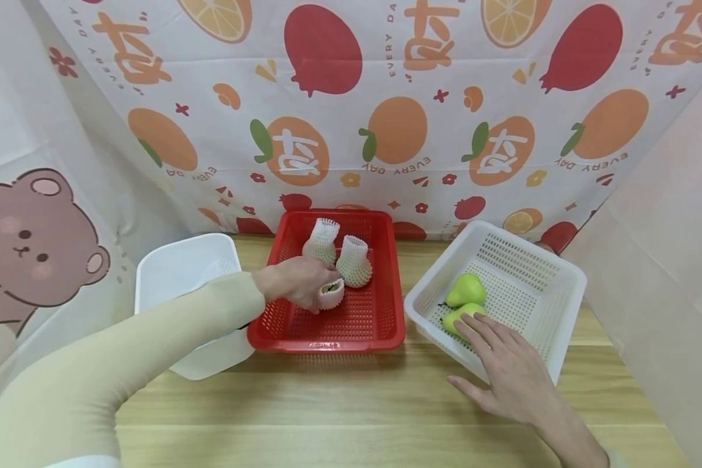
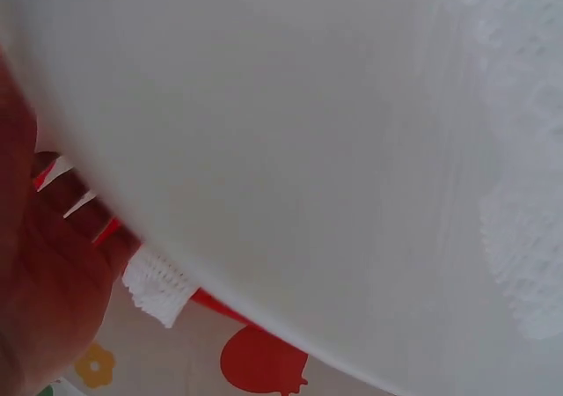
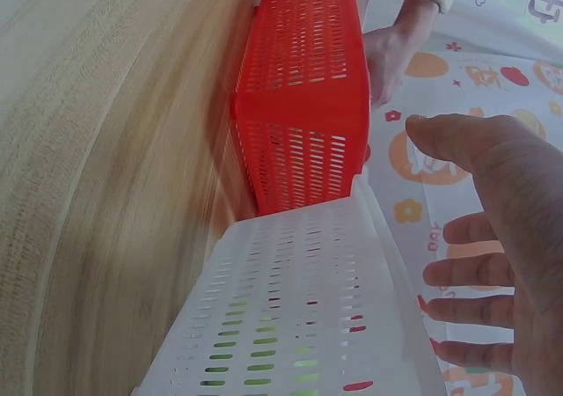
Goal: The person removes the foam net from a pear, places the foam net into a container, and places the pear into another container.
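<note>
Inside the red basket (image 1: 351, 342), my left hand (image 1: 301, 281) grips a pear in a white foam net (image 1: 331, 299), whose dark stem shows at the net's opening. Two more foam-netted fruits, a left one (image 1: 320, 244) and a right one (image 1: 354, 263), stand beside it. My right hand (image 1: 506, 367), fingers spread and holding nothing, is over the near edge of the white basket (image 1: 552, 286). Two green pears, a far one (image 1: 467, 290) and a near one (image 1: 465, 318), lie in that basket; the fingertips overlap the near pear in the head view, and contact is unclear.
A white bin (image 1: 181, 266) stands left of the red basket under my left forearm, with white foam nets (image 2: 537, 264) inside. The baskets rest on a wooden table (image 1: 351, 403). Printed fruit cloth (image 1: 351, 84) hangs behind, with pale cloth at both sides.
</note>
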A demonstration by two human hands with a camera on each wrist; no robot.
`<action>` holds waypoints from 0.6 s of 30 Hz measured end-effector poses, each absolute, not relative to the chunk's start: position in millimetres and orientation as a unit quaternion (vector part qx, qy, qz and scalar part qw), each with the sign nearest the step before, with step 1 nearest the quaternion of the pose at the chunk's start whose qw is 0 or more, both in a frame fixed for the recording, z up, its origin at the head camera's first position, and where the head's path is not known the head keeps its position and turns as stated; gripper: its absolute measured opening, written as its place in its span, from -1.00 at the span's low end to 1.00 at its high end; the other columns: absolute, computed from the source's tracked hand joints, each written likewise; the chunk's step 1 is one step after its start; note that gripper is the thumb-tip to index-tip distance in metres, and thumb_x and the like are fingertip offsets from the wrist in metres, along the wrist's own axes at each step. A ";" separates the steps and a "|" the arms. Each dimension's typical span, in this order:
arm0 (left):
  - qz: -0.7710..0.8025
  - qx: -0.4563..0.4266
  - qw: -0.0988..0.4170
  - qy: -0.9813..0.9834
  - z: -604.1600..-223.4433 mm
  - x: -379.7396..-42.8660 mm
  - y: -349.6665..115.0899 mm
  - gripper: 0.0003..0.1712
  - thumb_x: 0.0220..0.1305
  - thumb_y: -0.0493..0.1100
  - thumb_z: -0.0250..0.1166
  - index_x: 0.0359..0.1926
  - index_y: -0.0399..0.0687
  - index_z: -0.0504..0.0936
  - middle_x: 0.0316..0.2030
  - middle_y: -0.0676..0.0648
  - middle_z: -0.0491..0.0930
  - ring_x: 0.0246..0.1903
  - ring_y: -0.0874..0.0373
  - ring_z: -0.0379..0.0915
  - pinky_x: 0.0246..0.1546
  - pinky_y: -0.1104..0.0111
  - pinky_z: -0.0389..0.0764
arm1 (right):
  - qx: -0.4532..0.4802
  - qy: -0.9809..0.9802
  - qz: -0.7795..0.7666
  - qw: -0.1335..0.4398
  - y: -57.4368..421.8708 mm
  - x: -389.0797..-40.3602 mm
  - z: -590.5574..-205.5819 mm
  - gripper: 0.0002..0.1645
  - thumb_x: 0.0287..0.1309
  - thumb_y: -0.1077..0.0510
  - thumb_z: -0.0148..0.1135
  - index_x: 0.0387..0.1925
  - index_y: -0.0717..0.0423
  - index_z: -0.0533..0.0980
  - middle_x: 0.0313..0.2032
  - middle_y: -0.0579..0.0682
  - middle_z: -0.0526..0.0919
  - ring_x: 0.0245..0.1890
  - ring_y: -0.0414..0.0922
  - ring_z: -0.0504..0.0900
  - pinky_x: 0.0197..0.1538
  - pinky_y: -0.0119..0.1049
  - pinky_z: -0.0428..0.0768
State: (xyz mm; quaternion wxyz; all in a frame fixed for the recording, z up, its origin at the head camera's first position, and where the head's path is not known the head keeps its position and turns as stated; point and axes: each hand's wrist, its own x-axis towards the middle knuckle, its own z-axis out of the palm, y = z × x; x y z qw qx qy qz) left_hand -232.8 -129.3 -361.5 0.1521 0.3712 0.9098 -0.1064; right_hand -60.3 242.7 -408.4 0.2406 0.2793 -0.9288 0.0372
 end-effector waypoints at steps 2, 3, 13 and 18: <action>-0.130 0.382 0.144 0.903 -364.3 -234.1 -128.6 -0.02 -0.06 0.15 0.52 0.38 0.07 0.32 0.30 -0.12 0.43 0.14 -0.05 0.51 0.17 0.08 0.55 | 0.279 -0.929 0.038 0.240 243.0 -60.4 -408.7 0.03 -0.10 -0.51 0.21 0.33 -0.04 0.37 0.27 0.01 0.50 0.26 0.04 0.47 0.27 -0.03 0.42; -0.139 0.387 0.141 0.900 -365.5 -234.5 -128.5 -0.02 -0.06 0.15 0.52 0.38 0.06 0.33 0.31 -0.13 0.43 0.14 -0.05 0.52 0.16 0.08 0.56 | 0.278 -0.929 0.038 0.240 243.2 -60.5 -408.9 0.03 -0.09 -0.51 0.21 0.33 -0.04 0.37 0.27 0.01 0.50 0.26 0.04 0.47 0.27 -0.03 0.42; -0.202 0.399 0.134 0.884 -373.8 -238.1 -126.7 0.05 -0.11 0.22 0.52 0.39 0.05 0.29 0.33 -0.15 0.38 0.11 -0.03 0.52 0.11 0.12 0.60 | 0.279 -0.930 0.037 0.236 242.8 -61.3 -409.4 0.01 -0.07 -0.50 0.20 0.35 -0.07 0.35 0.27 0.01 0.51 0.25 0.04 0.48 0.27 -0.02 0.44; -0.232 0.421 0.113 0.870 -379.8 -240.6 -126.2 0.01 -0.13 0.21 0.53 0.34 0.02 0.34 0.32 -0.15 0.40 0.14 -0.02 0.51 0.14 0.14 0.58 | 0.278 -0.930 0.038 0.237 243.0 -61.5 -409.7 0.01 -0.06 -0.51 0.18 0.35 -0.07 0.35 0.28 0.01 0.50 0.25 0.04 0.48 0.25 -0.01 0.47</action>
